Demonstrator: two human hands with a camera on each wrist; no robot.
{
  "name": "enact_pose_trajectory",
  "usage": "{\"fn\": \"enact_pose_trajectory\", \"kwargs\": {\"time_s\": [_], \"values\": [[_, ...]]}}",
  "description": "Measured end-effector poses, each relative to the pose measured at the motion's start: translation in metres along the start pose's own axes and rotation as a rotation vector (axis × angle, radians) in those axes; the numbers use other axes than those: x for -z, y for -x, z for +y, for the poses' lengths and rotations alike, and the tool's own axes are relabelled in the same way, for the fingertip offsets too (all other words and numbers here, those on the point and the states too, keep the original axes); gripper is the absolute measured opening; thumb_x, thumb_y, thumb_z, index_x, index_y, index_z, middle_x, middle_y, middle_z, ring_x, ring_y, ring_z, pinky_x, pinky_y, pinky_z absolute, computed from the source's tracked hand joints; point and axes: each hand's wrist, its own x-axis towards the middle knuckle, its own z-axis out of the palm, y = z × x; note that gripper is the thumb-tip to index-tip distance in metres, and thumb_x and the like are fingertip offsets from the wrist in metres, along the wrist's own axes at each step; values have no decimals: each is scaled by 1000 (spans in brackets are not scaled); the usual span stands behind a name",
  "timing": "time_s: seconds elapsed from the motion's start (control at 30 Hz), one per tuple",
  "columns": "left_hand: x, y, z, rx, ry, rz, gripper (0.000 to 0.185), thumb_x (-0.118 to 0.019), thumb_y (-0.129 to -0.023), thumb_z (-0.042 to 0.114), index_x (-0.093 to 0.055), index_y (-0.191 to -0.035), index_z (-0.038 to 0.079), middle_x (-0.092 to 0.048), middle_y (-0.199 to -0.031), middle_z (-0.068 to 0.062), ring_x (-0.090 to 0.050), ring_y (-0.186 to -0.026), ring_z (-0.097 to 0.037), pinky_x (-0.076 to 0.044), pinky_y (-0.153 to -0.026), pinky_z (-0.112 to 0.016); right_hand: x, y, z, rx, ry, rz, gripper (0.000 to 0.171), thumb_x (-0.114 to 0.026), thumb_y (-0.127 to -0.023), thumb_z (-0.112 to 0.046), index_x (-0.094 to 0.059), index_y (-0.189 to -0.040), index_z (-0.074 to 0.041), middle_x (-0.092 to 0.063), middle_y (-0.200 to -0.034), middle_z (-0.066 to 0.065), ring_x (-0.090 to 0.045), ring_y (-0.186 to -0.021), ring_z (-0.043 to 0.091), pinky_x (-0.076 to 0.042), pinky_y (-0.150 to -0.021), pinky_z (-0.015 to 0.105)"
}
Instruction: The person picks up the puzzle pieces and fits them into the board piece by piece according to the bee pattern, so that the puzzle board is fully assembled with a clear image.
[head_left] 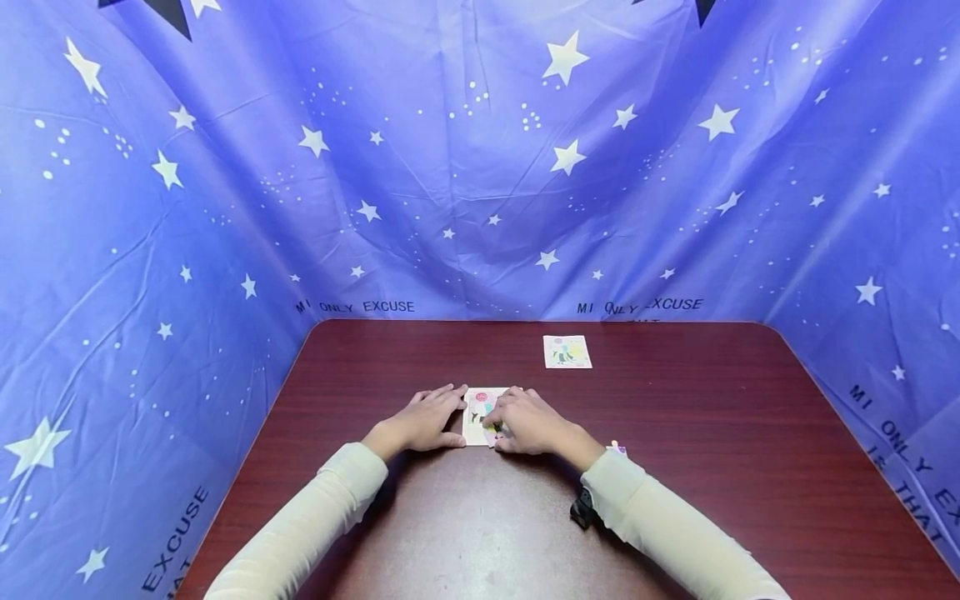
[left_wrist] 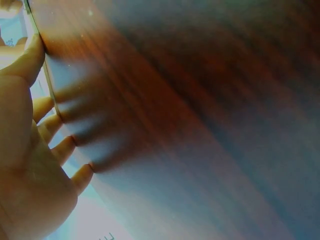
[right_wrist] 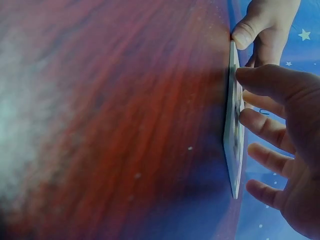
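A flat square picture board with a pale border and balloon-like prints lies mid-table before the person. Along its left side rests the left hand, fingers spread, with the thumb at the near left corner. In the left wrist view, that hand's fingertips come down at the table by the board's edge. The right hand covers the board's right part, its fingers touching the printed face. Seen from the right wrist, the board looks thin and flat, with the right thumb and fingers spread over it.
Farther back, right of centre, lies a square card with a similar print. Beside the right wrist a small purple and white item is partly hidden. Blue star-printed cloth hangs around the dark red wooden table.
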Motion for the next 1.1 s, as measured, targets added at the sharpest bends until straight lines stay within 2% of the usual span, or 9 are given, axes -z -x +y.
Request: {"fn": "enact_pose_trajectory", "kwargs": {"time_s": [0.2,0.5,0.77,1.1], "values": [[0,-1,1,7,-9,-10,70,-67,-92,56,-51,-144,13,-29,-168,-9,-29,-155,-33,-30,-118,-60,-4,2,3,14,13,5,39,-79,-82,-34,-75,-121,-27,-72,-120,-2,-59,-117,25,-48,-90,43],[-2,-1,0,10,-6,-2,69,-66,-92,57,-52,-143,12,-31,-168,-9,-29,-155,-33,-31,-118,-59,-6,0,4,5,-25,33,35,-80,-83,-34,-76,-117,-26,-72,-112,-4,-59,-109,21,-47,-87,40],[0,-2,1,3,-8,1,68,-66,-92,56,-52,-142,12,-31,-167,-10,-30,-154,-34,-32,-117,-59,-11,-9,-1,-34,-24,46,39,-80,-84,-38,-76,-120,-24,-74,-115,-1,-59,-110,23,-49,-92,44],[0,-2,0,-3,-12,2,66,-66,-92,56,-53,-140,13,-32,-167,-10,-31,-154,-34,-32,-117,-59,-13,-18,-8,-37,-55,67,40,-83,-82,-38,-78,-118,-21,-75,-115,0,-60,-111,25,-49,-95,50]]}}
